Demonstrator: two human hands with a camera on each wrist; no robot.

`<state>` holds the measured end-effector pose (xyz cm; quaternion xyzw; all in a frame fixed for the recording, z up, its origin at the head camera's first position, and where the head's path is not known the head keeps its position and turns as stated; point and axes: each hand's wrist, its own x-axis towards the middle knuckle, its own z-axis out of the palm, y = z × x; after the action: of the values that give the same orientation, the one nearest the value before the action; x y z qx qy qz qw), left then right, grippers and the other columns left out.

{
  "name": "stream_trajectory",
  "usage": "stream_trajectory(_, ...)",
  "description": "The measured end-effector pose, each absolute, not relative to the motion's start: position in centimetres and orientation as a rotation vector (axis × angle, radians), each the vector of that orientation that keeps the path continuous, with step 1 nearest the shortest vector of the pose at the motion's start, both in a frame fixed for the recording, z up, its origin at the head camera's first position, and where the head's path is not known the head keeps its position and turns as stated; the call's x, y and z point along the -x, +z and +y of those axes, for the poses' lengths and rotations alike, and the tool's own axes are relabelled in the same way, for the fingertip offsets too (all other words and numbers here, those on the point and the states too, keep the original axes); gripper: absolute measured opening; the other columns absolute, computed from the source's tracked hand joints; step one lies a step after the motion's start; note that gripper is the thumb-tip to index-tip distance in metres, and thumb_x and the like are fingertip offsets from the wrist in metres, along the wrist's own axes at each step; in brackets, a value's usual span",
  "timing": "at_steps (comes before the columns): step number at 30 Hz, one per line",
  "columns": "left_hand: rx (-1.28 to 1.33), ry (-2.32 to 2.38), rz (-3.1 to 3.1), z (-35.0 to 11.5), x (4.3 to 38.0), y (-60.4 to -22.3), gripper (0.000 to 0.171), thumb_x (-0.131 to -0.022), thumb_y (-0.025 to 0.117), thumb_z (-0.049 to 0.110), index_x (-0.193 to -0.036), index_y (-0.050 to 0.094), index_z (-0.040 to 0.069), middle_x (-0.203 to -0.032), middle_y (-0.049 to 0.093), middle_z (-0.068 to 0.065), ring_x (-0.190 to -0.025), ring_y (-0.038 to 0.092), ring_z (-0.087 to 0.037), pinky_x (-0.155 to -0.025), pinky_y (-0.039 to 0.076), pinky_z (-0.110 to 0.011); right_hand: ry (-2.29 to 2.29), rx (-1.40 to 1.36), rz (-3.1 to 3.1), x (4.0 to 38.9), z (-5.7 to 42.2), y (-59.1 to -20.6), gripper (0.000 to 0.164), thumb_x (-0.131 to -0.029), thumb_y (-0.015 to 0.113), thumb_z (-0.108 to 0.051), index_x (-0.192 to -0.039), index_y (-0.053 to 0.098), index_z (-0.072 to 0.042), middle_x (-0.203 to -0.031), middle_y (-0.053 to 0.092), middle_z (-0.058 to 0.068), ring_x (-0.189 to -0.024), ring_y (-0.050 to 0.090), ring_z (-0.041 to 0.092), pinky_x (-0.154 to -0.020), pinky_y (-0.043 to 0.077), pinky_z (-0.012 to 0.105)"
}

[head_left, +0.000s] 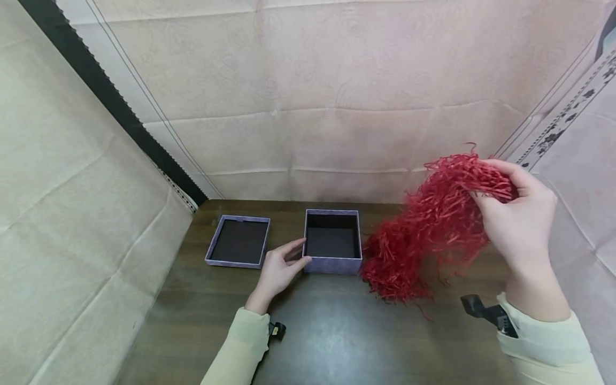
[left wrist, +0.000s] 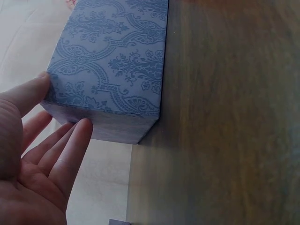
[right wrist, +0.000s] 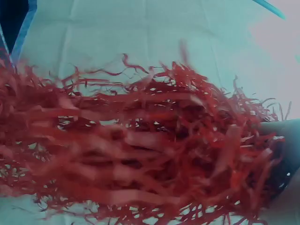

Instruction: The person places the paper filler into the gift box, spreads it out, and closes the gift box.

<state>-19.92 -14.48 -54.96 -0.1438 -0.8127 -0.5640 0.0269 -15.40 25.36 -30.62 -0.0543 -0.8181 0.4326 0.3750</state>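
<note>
A bundle of red shredded paper hangs from my right hand, which grips its upper end. Its lower strands trail down to the table beside an open box. In the right wrist view the red strands cover most of the hand. My left hand is at the box's left side, fingers fairly straight. In the left wrist view the thumb touches an edge of the patterned blue box, and the other fingers of the left hand lie along its adjoining side. The box's dark inside holds nothing visible.
To the left of the box lies its shallow lid, inside facing up. Both sit on a dark wooden table. Pale cloth hangs behind the table and along both sides.
</note>
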Motion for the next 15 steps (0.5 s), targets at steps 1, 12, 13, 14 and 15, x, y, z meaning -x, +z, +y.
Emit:
stream_trajectory(1, 0.444, -1.746, -2.509, -14.5, 19.9, -55.0, 0.05, -0.096, 0.085, 0.016, -0.143, 0.07, 0.01, -0.142, 0.069, -0.011, -0.127, 0.069, -0.028, -0.093, 0.062, -0.032, 1.108, 0.133, -2.085, 15.4, 25.4, -30.4, 0.033, -0.092, 0.079, -0.003, -0.124, 0.082, -0.013, -0.102, 0.071, -0.026, -0.092, 0.066, -0.001, -0.078, 0.049, 0.011)
stream_trajectory(12, 0.442, -1.756, -2.504, -14.4, 19.8, -54.9, 0.051, -0.095, 0.085, 0.017, -0.144, 0.069, 0.01, -0.142, 0.069, -0.008, -0.127, 0.068, -0.027, -0.093, 0.062, -0.033, 1.153, 0.15, -2.148, 14.9, 25.6, -29.4, 0.039, -0.091, 0.074, 0.002, -0.125, 0.081, -0.015, -0.102, 0.071, -0.024, -0.091, 0.065, 0.001, -0.077, 0.049, 0.011)
stream_trajectory(13, 0.442, -1.752, -2.504, -14.4, 19.8, -54.9, 0.051, -0.095, 0.085, 0.017, -0.144, 0.069, 0.01, -0.142, 0.069, -0.009, -0.127, 0.069, -0.027, -0.093, 0.062, -0.033, 1.161, 0.149, -2.132, 15.0, 25.5, -29.3, 0.038, -0.091, 0.074, 0.002, -0.124, 0.082, -0.015, -0.102, 0.072, -0.024, -0.091, 0.065, 0.001, -0.076, 0.049, 0.011)
stream_trajectory(14, 0.444, -1.752, -2.502, -14.4, 19.8, -54.9, 0.051, -0.095, 0.085, 0.017, -0.144, 0.069, 0.01, -0.142, 0.068, -0.01, -0.127, 0.069, -0.028, -0.093, 0.062, -0.033, 1.172, 0.148, -2.106, 15.0, 25.3, -29.2, 0.038, -0.091, 0.073, 0.003, -0.123, 0.082, -0.014, -0.101, 0.072, -0.023, -0.09, 0.066, 0.002, -0.076, 0.05, 0.011)
stream_trajectory(15, 0.449, -1.751, -2.501, -14.4, 19.8, -54.9, 0.052, -0.095, 0.085, 0.016, -0.144, 0.069, 0.009, -0.142, 0.068, -0.011, -0.127, 0.069, -0.028, -0.093, 0.062, -0.034, 1.17, 0.14, -2.071, 15.1, 25.1, -29.1, 0.038, -0.091, 0.072, 0.004, -0.123, 0.082, -0.014, -0.102, 0.073, -0.022, -0.09, 0.066, 0.002, -0.077, 0.05, 0.012)
